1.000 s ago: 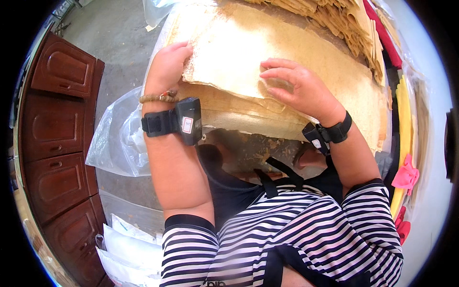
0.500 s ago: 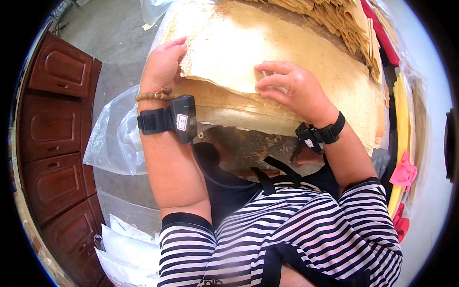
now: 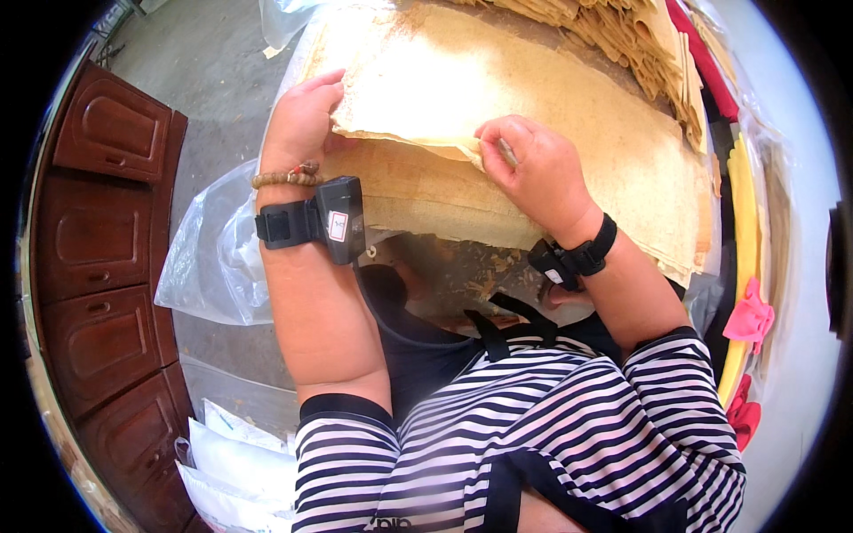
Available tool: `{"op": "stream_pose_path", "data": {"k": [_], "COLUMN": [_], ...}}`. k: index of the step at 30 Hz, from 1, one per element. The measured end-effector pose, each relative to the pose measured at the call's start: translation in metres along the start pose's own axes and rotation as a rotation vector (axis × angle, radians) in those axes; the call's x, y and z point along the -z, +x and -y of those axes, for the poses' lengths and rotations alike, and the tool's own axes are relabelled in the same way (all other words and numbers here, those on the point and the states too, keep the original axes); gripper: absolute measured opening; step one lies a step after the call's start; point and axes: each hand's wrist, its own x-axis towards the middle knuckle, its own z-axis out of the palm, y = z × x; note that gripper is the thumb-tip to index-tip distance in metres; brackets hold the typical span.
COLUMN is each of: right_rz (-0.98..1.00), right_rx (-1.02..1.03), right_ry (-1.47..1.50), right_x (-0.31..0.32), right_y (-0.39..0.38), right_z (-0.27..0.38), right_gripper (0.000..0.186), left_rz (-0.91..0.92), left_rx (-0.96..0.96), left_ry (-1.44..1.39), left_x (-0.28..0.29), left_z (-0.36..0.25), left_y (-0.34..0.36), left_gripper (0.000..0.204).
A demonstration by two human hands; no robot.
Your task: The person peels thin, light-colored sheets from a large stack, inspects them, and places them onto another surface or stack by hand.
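Observation:
A thin, pale-yellow sheet (image 3: 418, 93), like tofu skin, lies over a stack of similar sheets (image 3: 426, 200). My left hand (image 3: 300, 120) is closed at the sheet's left edge, thumb stretched along it; some of its fingers are hidden behind the edge. Pinched between the thumb and fingers of my right hand (image 3: 540, 169) is the near edge of the same sheet, which is lifted and folded up a little there. Strong light washes out the middle of the sheet.
Folded yellowish sheets (image 3: 635, 49) are heaped at the far right. Clear plastic (image 3: 209, 253) hangs left of the stack. Brown cabinets (image 3: 107, 204) line the left side, white bags (image 3: 235, 462) stand lower left, and yellow cloth (image 3: 742, 240) with a pink piece (image 3: 751, 318) hangs right.
My right hand has closed from a loose, spread pose into a pinch on the sheet's near edge, which has been raised and folded back. The left hand has hardly moved.

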Motion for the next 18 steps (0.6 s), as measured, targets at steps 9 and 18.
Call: {"op": "stream_pose_path", "data": {"k": [9,18], "right_rz": [-0.05,-0.066], "right_rx": [0.213,-0.092], "right_ry": [-0.054,0.057], "right_x": [-0.002,-0.013], "right_y": [0.003,0.009], "right_z": [0.014,0.012], "right_gripper": [0.016,0.007], "left_rz": [0.016,0.41], "left_rx": [0.033,0.07], "left_ry": [-0.323,0.157], "left_x": [-0.002,-0.02], "left_z": [0.015,-0.012], "left_y": [-0.01,-0.048], "left_gripper": [0.038,0.04]}}
